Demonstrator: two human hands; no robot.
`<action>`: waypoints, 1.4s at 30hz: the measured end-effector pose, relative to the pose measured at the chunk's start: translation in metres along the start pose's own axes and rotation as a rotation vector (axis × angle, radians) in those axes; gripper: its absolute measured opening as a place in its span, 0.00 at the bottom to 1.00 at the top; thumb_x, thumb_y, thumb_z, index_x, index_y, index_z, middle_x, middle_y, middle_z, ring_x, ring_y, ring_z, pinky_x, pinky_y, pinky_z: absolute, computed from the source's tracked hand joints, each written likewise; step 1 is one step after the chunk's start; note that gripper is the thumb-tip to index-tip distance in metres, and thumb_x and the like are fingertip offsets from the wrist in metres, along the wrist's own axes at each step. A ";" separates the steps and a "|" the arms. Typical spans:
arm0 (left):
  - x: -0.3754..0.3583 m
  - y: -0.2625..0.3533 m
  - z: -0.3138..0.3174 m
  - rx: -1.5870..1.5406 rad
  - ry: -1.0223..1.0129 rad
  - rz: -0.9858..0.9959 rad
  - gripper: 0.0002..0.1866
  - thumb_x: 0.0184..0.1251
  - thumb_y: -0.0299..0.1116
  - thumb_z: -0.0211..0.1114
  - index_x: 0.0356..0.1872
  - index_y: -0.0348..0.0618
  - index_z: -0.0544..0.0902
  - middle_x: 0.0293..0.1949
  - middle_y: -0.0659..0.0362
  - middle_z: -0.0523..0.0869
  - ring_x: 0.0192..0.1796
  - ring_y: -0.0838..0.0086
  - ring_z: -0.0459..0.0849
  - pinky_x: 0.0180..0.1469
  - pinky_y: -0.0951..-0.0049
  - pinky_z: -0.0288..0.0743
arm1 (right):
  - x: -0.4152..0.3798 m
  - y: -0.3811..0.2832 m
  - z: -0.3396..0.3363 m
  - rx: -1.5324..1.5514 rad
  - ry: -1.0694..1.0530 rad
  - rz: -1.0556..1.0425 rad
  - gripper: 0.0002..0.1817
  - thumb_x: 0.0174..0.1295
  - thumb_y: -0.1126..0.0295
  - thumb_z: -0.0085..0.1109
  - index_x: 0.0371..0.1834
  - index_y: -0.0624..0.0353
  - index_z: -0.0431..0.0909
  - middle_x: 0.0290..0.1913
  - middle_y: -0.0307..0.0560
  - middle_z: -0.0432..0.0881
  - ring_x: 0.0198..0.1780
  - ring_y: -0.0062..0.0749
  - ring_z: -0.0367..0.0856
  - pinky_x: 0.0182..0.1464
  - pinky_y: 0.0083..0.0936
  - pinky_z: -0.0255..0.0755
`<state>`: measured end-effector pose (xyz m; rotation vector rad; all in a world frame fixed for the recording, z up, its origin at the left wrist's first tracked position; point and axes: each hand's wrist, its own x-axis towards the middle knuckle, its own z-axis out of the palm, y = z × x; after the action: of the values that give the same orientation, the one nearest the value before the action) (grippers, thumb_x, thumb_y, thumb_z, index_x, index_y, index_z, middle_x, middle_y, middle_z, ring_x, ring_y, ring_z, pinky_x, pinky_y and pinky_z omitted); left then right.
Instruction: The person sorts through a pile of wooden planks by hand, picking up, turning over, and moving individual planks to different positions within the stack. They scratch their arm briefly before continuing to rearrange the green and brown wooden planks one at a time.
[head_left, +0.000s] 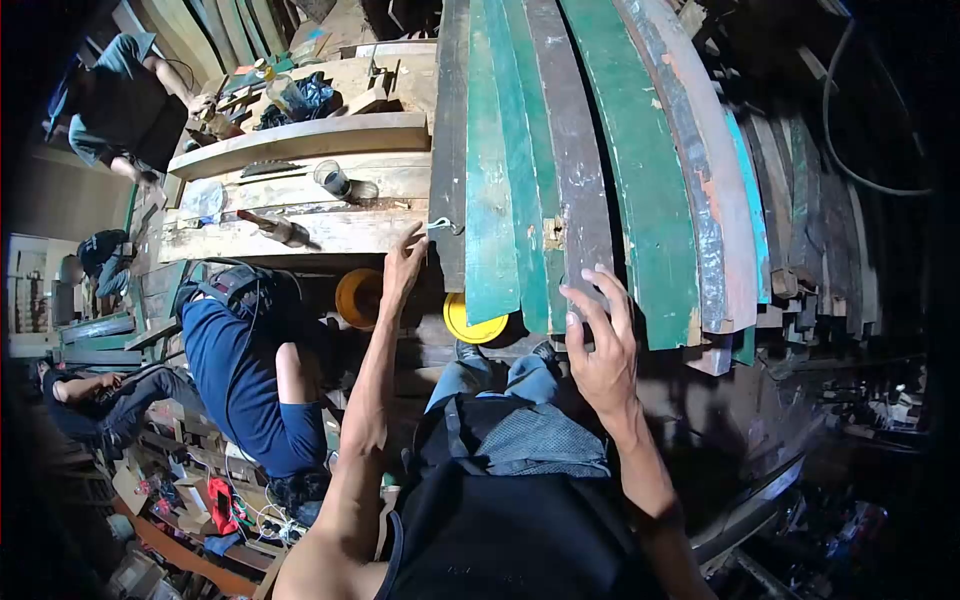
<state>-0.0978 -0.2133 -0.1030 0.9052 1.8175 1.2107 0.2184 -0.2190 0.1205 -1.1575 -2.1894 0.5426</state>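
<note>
Ahead and left of the left hand (403, 268), which has its fingers extended and grips nothing, stands a clear glass (332, 180), contents unclear; an orange bucket (345, 298) with a shadowed inside sits just left of that hand. The right hand (604, 350), half open and empty, is at the near ends of green and brown painted boards (645, 190), chipped and scuffed.

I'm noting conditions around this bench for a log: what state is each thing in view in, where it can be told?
Left hand: open, fingers extended
Right hand: open, fingers slightly curled
Wide green board: painted, paint chipped
Curved beam: bare wood, unpainted
Glass: uncovered, contents unclear
Yellow container: partly hidden
</note>
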 end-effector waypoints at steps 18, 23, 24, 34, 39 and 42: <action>0.026 0.028 0.008 0.656 0.034 0.606 0.14 0.63 0.31 0.68 0.50 0.44 0.84 0.49 0.50 0.82 0.50 0.50 0.81 0.52 0.56 0.76 | -0.029 0.004 -0.021 -0.008 0.115 0.167 0.15 0.64 0.78 0.55 0.53 0.59 0.82 0.62 0.55 0.76 0.68 0.56 0.72 0.68 0.45 0.67; 0.030 0.034 0.008 0.712 0.029 0.656 0.11 0.61 0.31 0.67 0.45 0.46 0.84 0.46 0.53 0.83 0.50 0.53 0.80 0.53 0.56 0.72 | -0.032 0.003 -0.019 0.026 0.114 0.179 0.14 0.64 0.78 0.55 0.52 0.59 0.82 0.62 0.56 0.76 0.67 0.55 0.72 0.68 0.45 0.67; 0.028 0.037 0.007 0.748 0.014 0.650 0.10 0.61 0.32 0.67 0.44 0.47 0.84 0.45 0.54 0.84 0.50 0.54 0.80 0.53 0.57 0.71 | -0.031 0.003 -0.020 0.035 0.107 0.172 0.14 0.64 0.78 0.55 0.51 0.60 0.83 0.62 0.56 0.76 0.67 0.55 0.73 0.68 0.45 0.67; 0.040 0.035 -0.032 0.315 -0.192 0.395 0.06 0.66 0.27 0.67 0.41 0.38 0.86 0.38 0.56 0.88 0.43 0.67 0.86 0.48 0.70 0.77 | -0.036 -0.009 -0.018 0.128 0.112 0.156 0.12 0.63 0.78 0.56 0.48 0.61 0.84 0.59 0.57 0.77 0.64 0.55 0.75 0.66 0.43 0.69; 0.042 0.018 -0.054 0.107 -0.274 0.128 0.09 0.70 0.33 0.67 0.43 0.37 0.86 0.37 0.60 0.88 0.44 0.77 0.84 0.48 0.73 0.77 | -0.042 -0.017 -0.013 0.191 0.111 0.205 0.12 0.63 0.78 0.56 0.47 0.61 0.85 0.58 0.54 0.78 0.64 0.52 0.75 0.66 0.43 0.70; 0.041 0.048 -0.061 0.414 -0.094 0.308 0.10 0.71 0.35 0.65 0.43 0.40 0.87 0.37 0.55 0.90 0.40 0.68 0.88 0.44 0.69 0.78 | -0.037 -0.021 -0.014 0.080 0.141 0.140 0.12 0.63 0.79 0.57 0.48 0.61 0.85 0.58 0.55 0.77 0.64 0.52 0.76 0.66 0.42 0.70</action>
<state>-0.1627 -0.1881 -0.0496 1.4942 1.9353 0.9600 0.2315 -0.2602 0.1321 -1.2728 -1.9612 0.5833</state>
